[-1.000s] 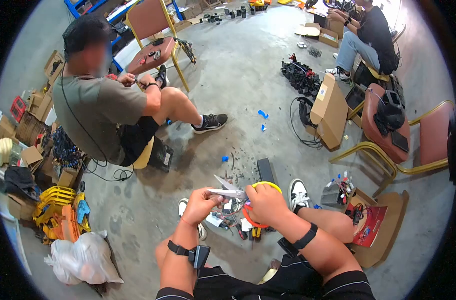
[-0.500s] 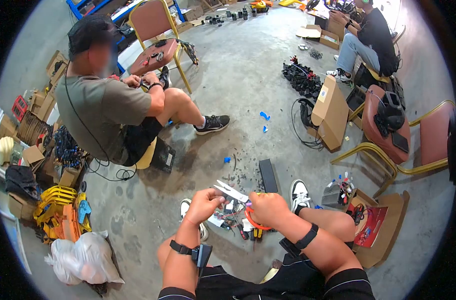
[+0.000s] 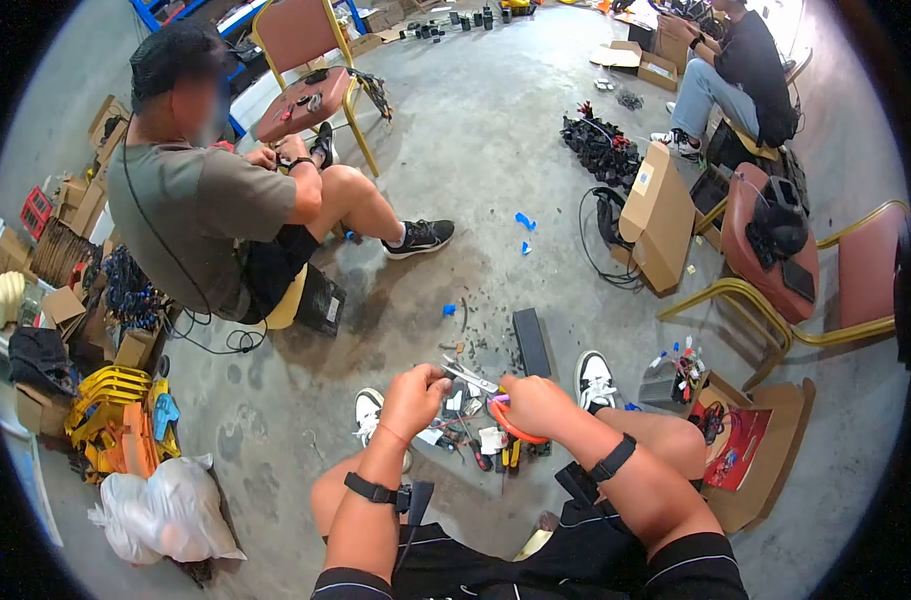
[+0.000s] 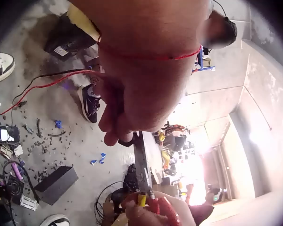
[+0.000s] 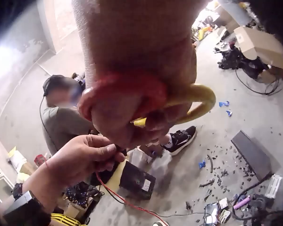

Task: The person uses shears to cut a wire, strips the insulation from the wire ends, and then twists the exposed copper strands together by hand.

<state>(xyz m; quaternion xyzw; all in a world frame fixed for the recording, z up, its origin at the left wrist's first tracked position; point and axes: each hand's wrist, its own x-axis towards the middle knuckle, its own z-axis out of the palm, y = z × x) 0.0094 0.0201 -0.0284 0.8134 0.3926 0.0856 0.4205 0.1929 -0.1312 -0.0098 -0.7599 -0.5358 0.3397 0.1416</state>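
Observation:
My right hand (image 3: 537, 408) grips a pair of scissors (image 3: 475, 381) by its red and yellow handle loops. In the right wrist view the yellow loop (image 5: 207, 102) stands out beside the fingers. The metal blades (image 4: 140, 162) point at my left fingertips, with only a narrow gap between them in the head view. My left hand (image 3: 413, 400) pinches a small dark piece (image 4: 127, 141) between thumb and finger, right at the blade tips. A red wire (image 4: 42, 86) and a black wire trail from the left hand toward the floor; most of the held piece is hidden.
Between my shoes lie pliers, wires and small parts, with a black box (image 3: 531, 343) and dark scraps beyond. A person (image 3: 210, 190) sits at the left, another (image 3: 740, 80) at the far right. Chairs (image 3: 770, 250) and an open carton (image 3: 765, 460) stand on the right.
The scissor blades have swung from wide apart to nearly together, and the yellow loop has drawn in toward my right hand. My left hand has shifted slightly right and up, still pinching.

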